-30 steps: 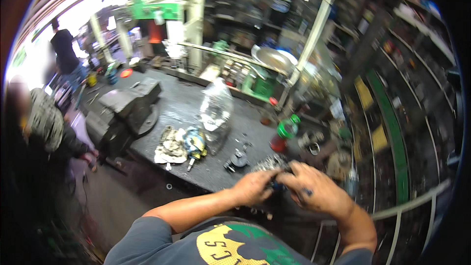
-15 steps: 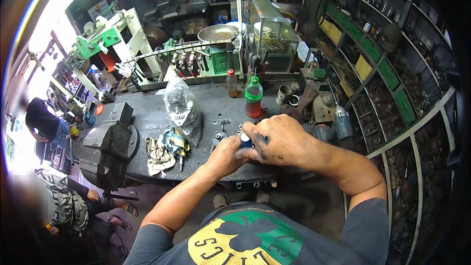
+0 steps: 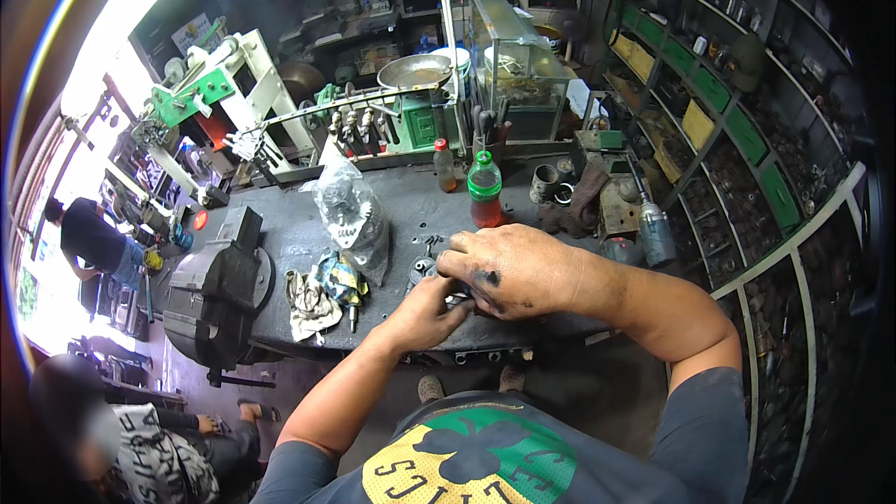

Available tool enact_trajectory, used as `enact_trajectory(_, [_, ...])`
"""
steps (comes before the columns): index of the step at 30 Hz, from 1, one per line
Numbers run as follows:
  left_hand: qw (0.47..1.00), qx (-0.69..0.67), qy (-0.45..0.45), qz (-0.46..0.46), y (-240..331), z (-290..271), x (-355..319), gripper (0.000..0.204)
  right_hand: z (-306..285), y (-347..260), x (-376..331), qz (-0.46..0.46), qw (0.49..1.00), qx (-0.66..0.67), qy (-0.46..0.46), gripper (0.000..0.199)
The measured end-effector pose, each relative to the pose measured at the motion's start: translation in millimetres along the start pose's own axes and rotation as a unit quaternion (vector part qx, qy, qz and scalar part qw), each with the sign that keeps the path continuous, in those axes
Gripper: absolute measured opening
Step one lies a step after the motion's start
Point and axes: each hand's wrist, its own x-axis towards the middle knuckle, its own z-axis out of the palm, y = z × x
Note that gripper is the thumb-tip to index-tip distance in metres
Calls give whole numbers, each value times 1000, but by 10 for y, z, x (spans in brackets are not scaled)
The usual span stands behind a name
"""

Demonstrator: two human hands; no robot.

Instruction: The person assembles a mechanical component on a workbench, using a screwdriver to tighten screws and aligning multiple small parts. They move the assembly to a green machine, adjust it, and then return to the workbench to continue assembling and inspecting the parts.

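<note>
Both my hands meet over the near edge of a dark metal workbench [image 3: 299,243]. My right hand [image 3: 509,271], smeared with black grease, lies on top and covers most of a small round metal part [image 3: 422,271]. My left hand [image 3: 425,313] comes in from below and grips the same part from underneath. Only the part's left rim shows between my fingers. A bottle with red liquid and a green cap [image 3: 484,191] stands just behind my hands.
A black bench vise [image 3: 219,289] sits at the bench's left end, with crumpled rags [image 3: 322,285] and a clear plastic bag [image 3: 353,215] beside it. A small orange bottle [image 3: 444,166] and metal rings [image 3: 546,185] stand at the back. Two people [image 3: 93,238] are at the left.
The view has swung so the bench and my hands sit closer and more central. My hands stay clasped on the small part, the right one now lying further over the left.
</note>
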Motion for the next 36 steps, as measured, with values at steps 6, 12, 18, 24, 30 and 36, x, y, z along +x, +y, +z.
enact_trajectory(6, [995, 50, 74, 46, -54, 16, -12, 50, 42, -109, 135, 87, 993, -1, -85, 39])
enact_trajectory(12, [996, 27, 34, 75, -109, -117, -17, 44, -109, -190, 78, 78, 996, 6, -49, 40])
enact_trajectory(18, [998, -19, 35, 42, 50, -86, 46, 45, -53, -59, 52, 54, 998, -21, -6, 41])
enact_trajectory(24, [990, 49, 107, 80, -41, -20, 108, 44, -199, -269, 340, 244, 945, -6, -219, 47])
enact_trajectory(30, [999, 3, 15, 34, -83, -141, 105, 50, -133, -258, 120, 138, 990, -8, -19, 51])
enact_trajectory(36, [995, 3, 55, 87, -152, 25, 124, 50, -32, -142, 120, 46, 998, -32, -40, 47])
